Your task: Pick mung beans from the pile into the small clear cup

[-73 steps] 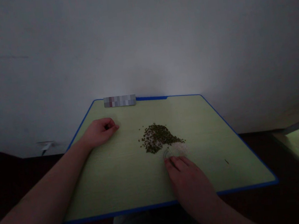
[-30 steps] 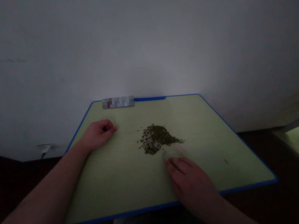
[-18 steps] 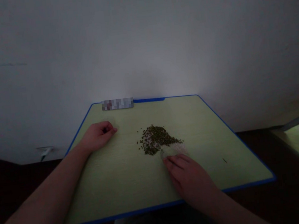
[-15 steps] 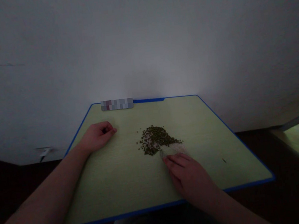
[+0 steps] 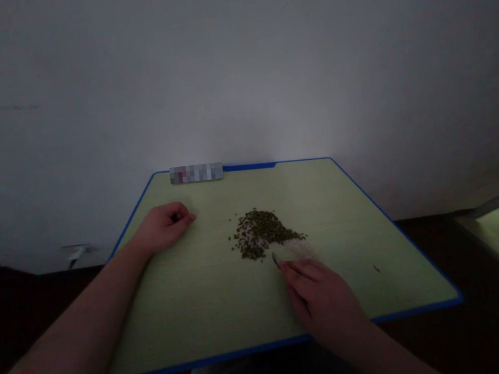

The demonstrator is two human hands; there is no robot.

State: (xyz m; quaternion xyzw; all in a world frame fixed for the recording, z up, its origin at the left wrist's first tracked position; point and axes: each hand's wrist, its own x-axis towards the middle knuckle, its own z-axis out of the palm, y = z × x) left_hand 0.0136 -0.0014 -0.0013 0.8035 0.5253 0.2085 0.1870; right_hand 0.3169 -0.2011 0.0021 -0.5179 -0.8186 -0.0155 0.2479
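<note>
Well, right hand [image 5: 320, 299]: palm down and low over the desktop, wrist near the front edge, forearm angling in from the lower right.
Right grip: fingers lie close together, and the fingertips [image 5: 288, 266] point up and left to the near edge of the rice. A small dark sliver [image 5: 274, 260] shows just past them, too small to identify; I cannot tell whether it is pinched or only lying there.
Left hand [image 5: 164, 227]: resting on the desktop on its outer side, well apart from the grains, with the arm stretched in from the lower left.
Left grip: fingers curl loosely into the palm, with nothing visible in them.
Green beans [image 5: 259, 234]: a loose mound near the middle of the desktop, with strays around its edges.
White rice [image 5: 295, 249]: a thin patch touching the mound's lower right side, with some pale grains mixed into the beans.
Handling: small, light strokes with the fingertips low suit this best, since grains this loose scatter easily.
Rest: a blue-edged green desktop [image 5: 247, 167], a blurred label [image 5: 196, 173] at its far edge, and one dark seed [image 5: 376, 268] off to the right.
</note>
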